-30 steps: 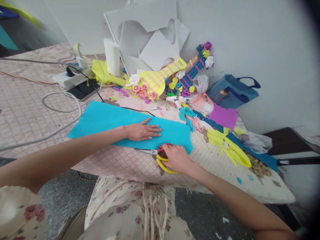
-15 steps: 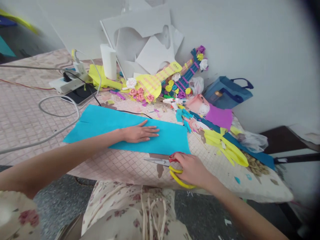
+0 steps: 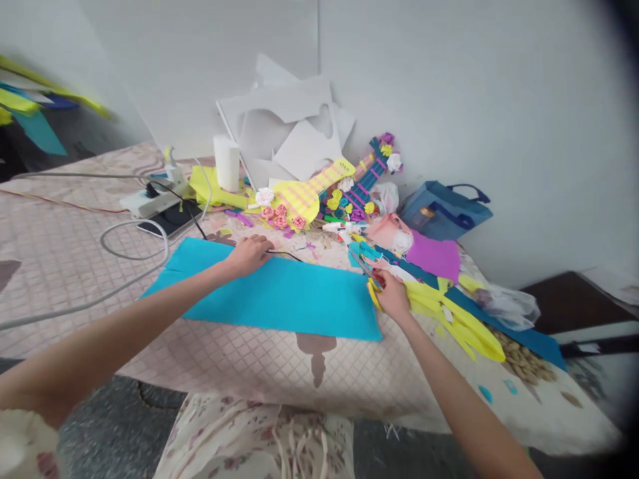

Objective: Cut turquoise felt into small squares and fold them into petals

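A wide blue sheet of crepe-like paper (image 3: 289, 299) lies flat across the table in front of me. My left hand (image 3: 249, 255) is at its far edge, with fingers bent and close together over that edge; the fingertips are partly hidden. Beside the sheet's right end, my right hand (image 3: 393, 296) holds scissors (image 3: 373, 290) with red and yellow handles. Their blades point up and to the left, over small blue scraps.
Behind the sheet lie a yellow paper guitar (image 3: 299, 199), a dark blue one (image 3: 368, 183) and a phone (image 3: 170, 218). A power strip (image 3: 152, 196) with cables is at left. A yellow bundle (image 3: 449, 316), purple paper (image 3: 433, 256) and a blue bag (image 3: 444, 209) are at right.
My left hand has gone from lying flat on the sheet's middle to its far edge. My right hand has carried the scissors from the near edge to beyond the sheet's right end.
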